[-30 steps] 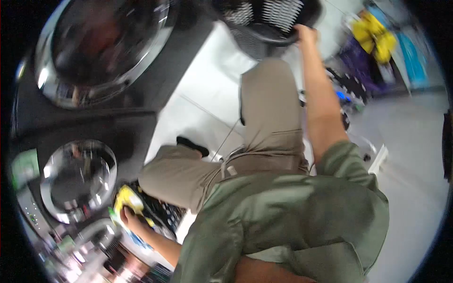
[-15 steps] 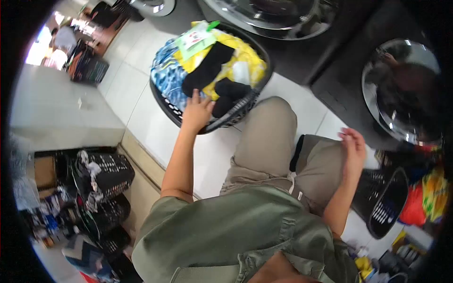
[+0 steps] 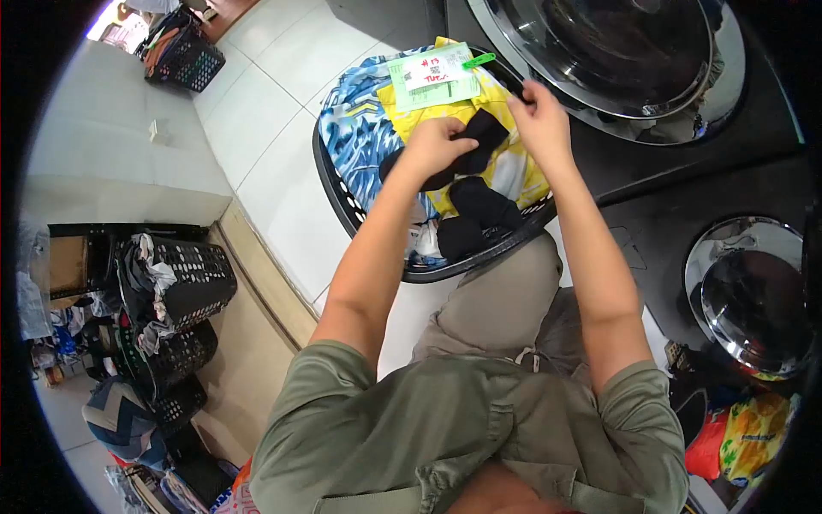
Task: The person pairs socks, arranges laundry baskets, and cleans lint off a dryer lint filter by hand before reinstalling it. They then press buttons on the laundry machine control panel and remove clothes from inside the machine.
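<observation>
A black laundry basket (image 3: 342,206) is heaped with clothes, among them a blue-and-white patterned cloth (image 3: 342,120) and a yellow cloth (image 3: 411,118). My left hand (image 3: 438,147) is closed on a long black sock (image 3: 488,130) lying across the pile. Just beyond the sock's right end, near the basket's far right rim, is my right hand (image 3: 541,124). Its fingers are loosely curled, with the thumb apart and nothing visible between them. More black socks (image 3: 484,204) lie near me. On top, a green-and-white paper tag (image 3: 435,77) is held by a green clip (image 3: 479,61).
Front-loading machines with round doors (image 3: 599,51) (image 3: 753,295) stand ahead and at right. Stacked baskets with clothes (image 3: 193,278) are at left, another basket (image 3: 188,64) at far left. A colourful bag (image 3: 758,437) sits at lower right. White tiles (image 3: 274,184) cover the floor.
My right hand has moved from beside my knee to the basket. My left hand has gone from resting at the pile's near side to gripping the black sock. The view has shifted.
</observation>
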A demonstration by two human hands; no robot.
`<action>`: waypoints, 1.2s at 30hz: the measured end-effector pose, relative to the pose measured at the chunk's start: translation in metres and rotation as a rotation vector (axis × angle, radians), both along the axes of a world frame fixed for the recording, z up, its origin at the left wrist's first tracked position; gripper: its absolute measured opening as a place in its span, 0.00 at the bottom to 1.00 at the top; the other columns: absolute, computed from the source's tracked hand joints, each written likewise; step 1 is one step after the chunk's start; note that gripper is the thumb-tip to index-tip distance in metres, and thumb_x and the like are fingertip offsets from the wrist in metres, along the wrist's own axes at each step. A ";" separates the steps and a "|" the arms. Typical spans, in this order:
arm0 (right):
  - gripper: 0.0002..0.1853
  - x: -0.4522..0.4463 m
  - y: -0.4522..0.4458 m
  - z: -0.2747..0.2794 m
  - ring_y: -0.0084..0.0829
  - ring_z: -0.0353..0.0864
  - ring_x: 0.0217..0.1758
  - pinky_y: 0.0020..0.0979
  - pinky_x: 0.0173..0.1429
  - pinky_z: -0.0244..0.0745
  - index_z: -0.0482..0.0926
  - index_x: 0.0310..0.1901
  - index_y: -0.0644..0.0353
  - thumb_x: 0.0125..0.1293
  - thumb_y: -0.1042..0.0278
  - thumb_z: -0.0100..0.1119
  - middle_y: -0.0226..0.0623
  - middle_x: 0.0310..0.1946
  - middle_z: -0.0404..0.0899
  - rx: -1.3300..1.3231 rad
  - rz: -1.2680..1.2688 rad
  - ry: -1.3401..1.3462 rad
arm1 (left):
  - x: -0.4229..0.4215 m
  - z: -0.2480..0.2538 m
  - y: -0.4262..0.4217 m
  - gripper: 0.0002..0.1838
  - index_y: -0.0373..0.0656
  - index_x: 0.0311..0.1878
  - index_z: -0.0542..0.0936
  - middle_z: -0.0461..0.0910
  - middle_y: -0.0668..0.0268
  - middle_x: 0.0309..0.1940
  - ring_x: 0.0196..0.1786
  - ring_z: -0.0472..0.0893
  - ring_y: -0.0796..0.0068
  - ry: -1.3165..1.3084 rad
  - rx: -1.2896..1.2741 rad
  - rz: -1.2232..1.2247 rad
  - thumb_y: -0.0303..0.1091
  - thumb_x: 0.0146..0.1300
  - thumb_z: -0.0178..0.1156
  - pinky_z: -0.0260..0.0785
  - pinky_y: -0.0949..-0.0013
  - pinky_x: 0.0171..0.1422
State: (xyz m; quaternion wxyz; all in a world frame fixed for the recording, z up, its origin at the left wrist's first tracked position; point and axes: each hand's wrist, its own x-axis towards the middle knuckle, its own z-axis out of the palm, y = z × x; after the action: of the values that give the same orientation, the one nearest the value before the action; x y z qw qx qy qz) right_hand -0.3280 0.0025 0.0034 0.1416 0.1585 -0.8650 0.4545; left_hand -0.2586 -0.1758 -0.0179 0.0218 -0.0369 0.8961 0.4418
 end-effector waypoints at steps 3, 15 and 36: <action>0.25 -0.041 -0.021 0.009 0.45 0.78 0.34 0.39 0.37 0.71 0.76 0.40 0.66 0.51 0.49 0.57 0.46 0.28 0.78 0.047 -0.036 -0.036 | 0.035 0.064 -0.032 0.18 0.35 0.42 0.76 0.80 0.60 0.34 0.37 0.79 0.72 0.067 0.462 0.145 0.33 0.47 0.64 0.70 0.70 0.44; 0.34 -0.062 -0.063 -0.011 0.41 0.80 0.37 0.33 0.44 0.73 0.77 0.40 0.68 0.40 0.43 0.66 0.49 0.33 0.79 -0.013 0.025 -0.193 | -0.008 0.042 -0.039 0.16 0.36 0.42 0.77 0.80 0.61 0.35 0.40 0.78 0.71 -0.038 -0.039 -0.303 0.24 0.47 0.60 0.69 0.72 0.46; 0.09 -0.034 -0.018 -0.006 0.25 0.76 0.22 0.27 0.27 0.69 0.72 0.31 0.66 0.56 0.68 0.58 0.35 0.19 0.74 -0.800 -0.182 -0.141 | -0.111 0.013 -0.038 0.13 0.47 0.33 0.81 0.68 0.69 0.56 0.61 0.64 0.65 0.556 -0.666 -0.177 0.41 0.42 0.64 0.55 0.52 0.58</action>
State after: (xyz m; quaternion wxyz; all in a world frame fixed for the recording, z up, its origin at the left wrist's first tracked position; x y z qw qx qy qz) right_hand -0.3625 -0.0154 -0.0022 0.1719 -0.0179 -0.6382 0.7502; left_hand -0.3694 -0.2141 -0.0045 -0.1954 0.1551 0.9611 0.1184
